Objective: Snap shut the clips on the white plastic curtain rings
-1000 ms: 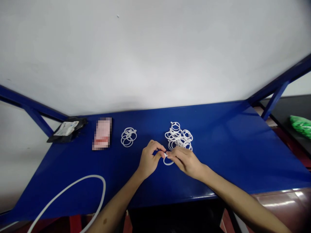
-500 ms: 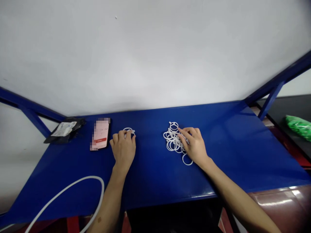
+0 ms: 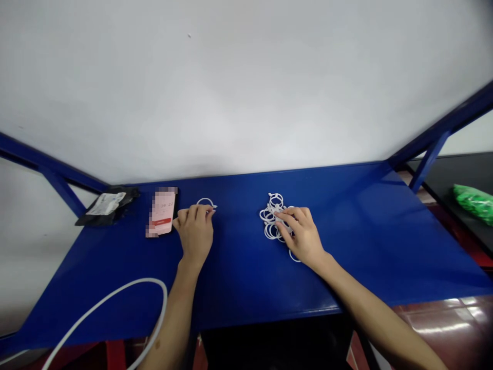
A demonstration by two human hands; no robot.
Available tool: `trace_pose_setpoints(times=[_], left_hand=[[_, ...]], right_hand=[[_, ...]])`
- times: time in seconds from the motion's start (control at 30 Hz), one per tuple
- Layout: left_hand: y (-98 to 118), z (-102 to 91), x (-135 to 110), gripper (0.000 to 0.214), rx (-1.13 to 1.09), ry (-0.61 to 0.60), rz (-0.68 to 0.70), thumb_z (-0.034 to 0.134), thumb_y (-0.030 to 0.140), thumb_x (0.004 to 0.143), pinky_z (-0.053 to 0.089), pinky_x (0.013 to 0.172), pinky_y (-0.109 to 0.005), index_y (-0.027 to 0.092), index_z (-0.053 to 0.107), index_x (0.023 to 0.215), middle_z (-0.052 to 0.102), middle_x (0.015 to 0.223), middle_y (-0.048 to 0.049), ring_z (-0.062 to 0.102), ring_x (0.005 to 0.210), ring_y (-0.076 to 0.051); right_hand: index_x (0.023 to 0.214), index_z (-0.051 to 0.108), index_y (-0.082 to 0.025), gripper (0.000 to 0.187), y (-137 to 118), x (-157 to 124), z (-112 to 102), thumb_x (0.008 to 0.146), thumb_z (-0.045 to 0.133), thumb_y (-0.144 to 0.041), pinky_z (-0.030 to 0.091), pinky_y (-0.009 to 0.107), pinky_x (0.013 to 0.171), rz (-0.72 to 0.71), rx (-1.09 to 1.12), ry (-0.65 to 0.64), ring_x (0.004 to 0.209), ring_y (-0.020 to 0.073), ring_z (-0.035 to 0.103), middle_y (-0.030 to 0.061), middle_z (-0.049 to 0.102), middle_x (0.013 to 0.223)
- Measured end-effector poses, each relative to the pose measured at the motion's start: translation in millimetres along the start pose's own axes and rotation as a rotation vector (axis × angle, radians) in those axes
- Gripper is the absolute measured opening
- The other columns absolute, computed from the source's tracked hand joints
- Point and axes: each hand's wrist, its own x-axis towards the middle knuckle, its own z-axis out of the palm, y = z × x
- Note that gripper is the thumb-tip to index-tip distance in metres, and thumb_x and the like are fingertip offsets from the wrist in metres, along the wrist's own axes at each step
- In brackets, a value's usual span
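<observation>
Left of centre on the blue table, my left hand (image 3: 194,234) is closed over a thin white ring (image 3: 206,199). The ring's far arc and a small tab show past my fingertips; the rest is hidden under the fingers. Right of centre lies a loose pile of white plastic rings (image 3: 270,231), several with small tabs, overlapping each other. From the right, my right hand (image 3: 304,236) reaches over this pile. Its thumb and index finger rest at the rings with a small gap between their tips. That hand covers the right side of the pile.
A phone (image 3: 164,213) with a lit screen lies left of my left hand. Farther left is a black plastic packet (image 3: 110,205) with a white label. A white cable (image 3: 115,293) loops at the front left. Blue frame bars (image 3: 431,156) rise at both sides.
My right hand has shifted left, farther over the pile, its fingertips now nearer the middle. My left hand has curled in, and the ring's arc stands out more beyond its fingers.
</observation>
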Motion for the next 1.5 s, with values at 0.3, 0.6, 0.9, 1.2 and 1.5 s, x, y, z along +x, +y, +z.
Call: trace_pose_setpoints(times=[0.3, 0.6, 0.9, 1.2, 1.5], left_hand=[[47.1, -3.0, -24.6, 0.029, -1.118, -0.701, -0.027, 0.056, 0.046, 0.096, 0.049, 0.064, -0.027, 0.018, 0.060, 0.088, 0.064, 0.067, 0.0004, 0.060, 0.062, -0.013], [56.2, -1.7, -32.3, 0.026, -1.122, -0.587, 0.153, 0.055, 0.040, 0.098, 0.046, 0.065, -0.025, 0.019, 0.067, 0.088, 0.059, 0.091, -0.0036, 0.056, 0.070, -0.012], [61.0, 5.5, -37.3, 0.021, -1.055, -0.550, 0.042, 0.050, 0.030, 0.100, 0.050, 0.075, -0.028, 0.023, 0.068, 0.108, 0.065, 0.097, -0.0043, 0.062, 0.083, -0.015], [61.5, 9.8, -39.2, 0.028, -1.137, -0.547, -0.090, 0.069, 0.042, 0.089, 0.051, 0.073, -0.026, 0.020, 0.068, 0.106, 0.066, 0.090, -0.0030, 0.061, 0.077, -0.014], [58.4, 12.9, -41.0, 0.021, -1.144, -0.553, -0.074, 0.069, 0.039, 0.089, 0.049, 0.067, -0.025, 0.020, 0.068, 0.098, 0.067, 0.075, 0.0004, 0.062, 0.064, -0.012]], right_hand=[[0.127, 0.062, -0.022, 0.028, -20.4, -2.7, -3.1, 0.104, 0.046, -0.028, 0.055, 0.041, 0.092, 0.019, 0.413, -0.262, 0.105, 0.0210, 0.066, 0.0092, 0.070, 0.116], [0.085, 0.063, -0.017, 0.034, -24.2, -1.8, 0.0, 0.093, 0.063, -0.050, 0.055, 0.026, 0.060, 0.570, 1.106, -0.568, 0.059, 0.0110, 0.064, 0.0002, 0.068, 0.071], [0.113, 0.062, -0.022, 0.020, -26.6, -6.9, 5.1, 0.097, 0.059, -0.034, 0.047, 0.021, 0.051, 0.488, 0.833, -0.383, 0.053, 0.0075, 0.056, -0.0068, 0.052, 0.068], [0.107, 0.067, -0.023, 0.015, -27.0, -9.2, 2.7, 0.099, 0.056, -0.028, 0.047, 0.023, 0.055, 0.342, 0.635, -0.212, 0.055, 0.0097, 0.057, -0.0047, 0.055, 0.066], [0.098, 0.067, -0.021, 0.010, -27.1, -10.3, -1.0, 0.100, 0.058, -0.024, 0.050, 0.026, 0.063, 0.080, 0.607, -0.273, 0.066, 0.0119, 0.061, 0.0017, 0.066, 0.081]])
